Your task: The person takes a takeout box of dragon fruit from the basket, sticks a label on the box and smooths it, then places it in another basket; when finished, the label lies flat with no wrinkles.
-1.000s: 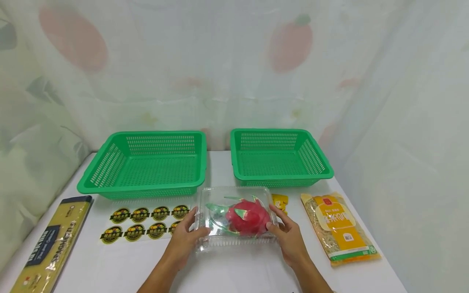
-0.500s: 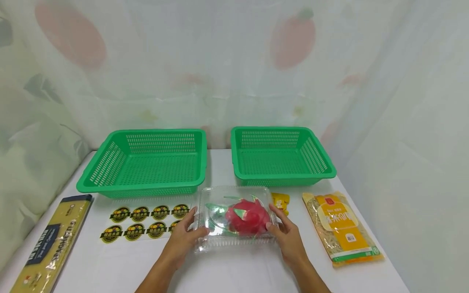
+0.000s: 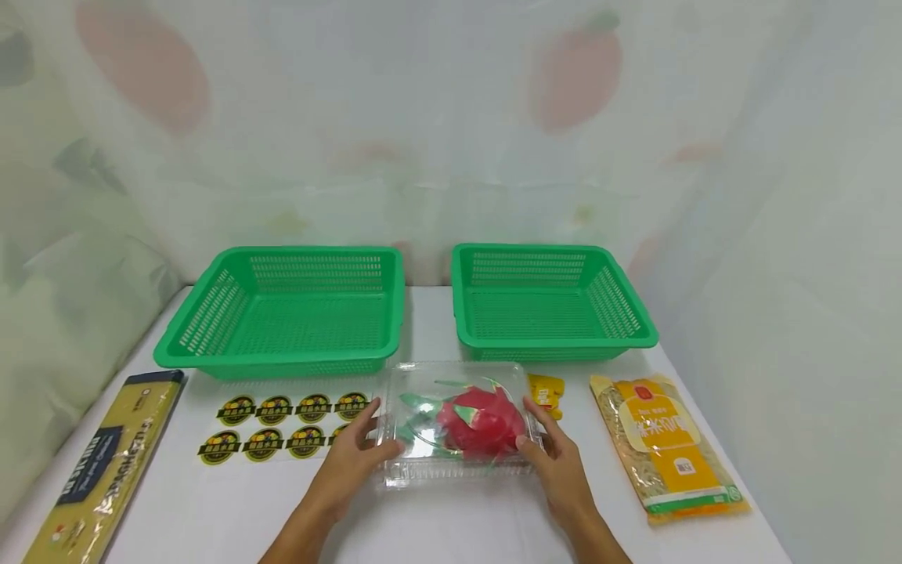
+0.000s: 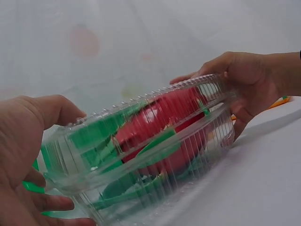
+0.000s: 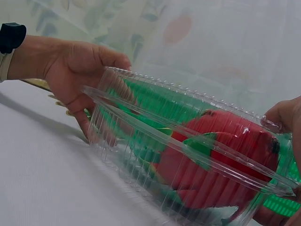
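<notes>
A clear plastic clamshell box [image 3: 416, 450] with its lid down is at the near middle of the table. Inside it, toward the right, lies a red dragon fruit [image 3: 486, 423] with green scales. My left hand [image 3: 352, 458] grips the box's left end, thumb on top and fingers along the side. At the other end my right hand [image 3: 564, 470] holds it the same way, and the left wrist view also shows this right hand [image 4: 251, 82]. In the right wrist view the box's ribbed wall [image 5: 141, 155] faces the camera. Whether its base touches the table I cannot tell.
Two green baskets, a left one [image 3: 282, 360] and a right one [image 3: 557, 343], stand at the back. A sticker sheet [image 3: 264, 442] and a spaghetti pack [image 3: 106, 470] lie left. To the right are a small yellow packet [image 3: 546, 395] and a noodle bag [image 3: 665, 446].
The head view has shifted slightly, moving the whole scene a little to the right. Both hands keep their hold on the clamshell box.
</notes>
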Demonstrator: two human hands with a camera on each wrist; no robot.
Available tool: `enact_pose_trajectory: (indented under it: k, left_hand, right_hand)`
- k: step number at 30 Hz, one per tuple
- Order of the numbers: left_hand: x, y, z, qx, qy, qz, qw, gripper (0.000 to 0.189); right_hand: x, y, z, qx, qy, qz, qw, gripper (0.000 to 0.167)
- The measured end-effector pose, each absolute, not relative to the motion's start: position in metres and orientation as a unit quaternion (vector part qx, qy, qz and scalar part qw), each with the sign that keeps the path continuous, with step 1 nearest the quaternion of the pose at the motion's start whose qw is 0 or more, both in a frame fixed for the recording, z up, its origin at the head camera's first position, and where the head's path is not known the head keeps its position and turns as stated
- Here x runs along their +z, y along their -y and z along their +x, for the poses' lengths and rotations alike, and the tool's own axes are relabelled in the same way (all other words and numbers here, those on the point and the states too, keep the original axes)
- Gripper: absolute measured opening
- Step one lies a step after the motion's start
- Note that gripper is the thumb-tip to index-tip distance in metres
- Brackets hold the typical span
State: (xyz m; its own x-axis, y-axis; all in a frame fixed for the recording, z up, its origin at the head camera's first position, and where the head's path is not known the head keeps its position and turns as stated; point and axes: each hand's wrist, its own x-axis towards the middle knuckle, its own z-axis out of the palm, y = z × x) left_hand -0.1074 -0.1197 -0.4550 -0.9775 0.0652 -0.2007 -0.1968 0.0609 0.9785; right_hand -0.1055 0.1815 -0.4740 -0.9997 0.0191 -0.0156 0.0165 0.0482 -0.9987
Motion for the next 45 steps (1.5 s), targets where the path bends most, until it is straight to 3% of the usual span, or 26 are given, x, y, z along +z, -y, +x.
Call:
enact_pose_trajectory:
  k: [25,45]
  left_hand:
    - [-0.413,0.151,-0.102,0.708,-0.705,-0.015,0.034,0.071]
    - [-0.398,0.191,-0.095,0.684,-0.726,0.032,-0.063,0.065]
  right_hand:
    - [-0.469,-0.179,-0.104,0.689,0.725,0.007,0.002,0.056]
    - [-0.467,-0.179,-0.102,0.668,0.744,-0.011,-0.008,0.056]
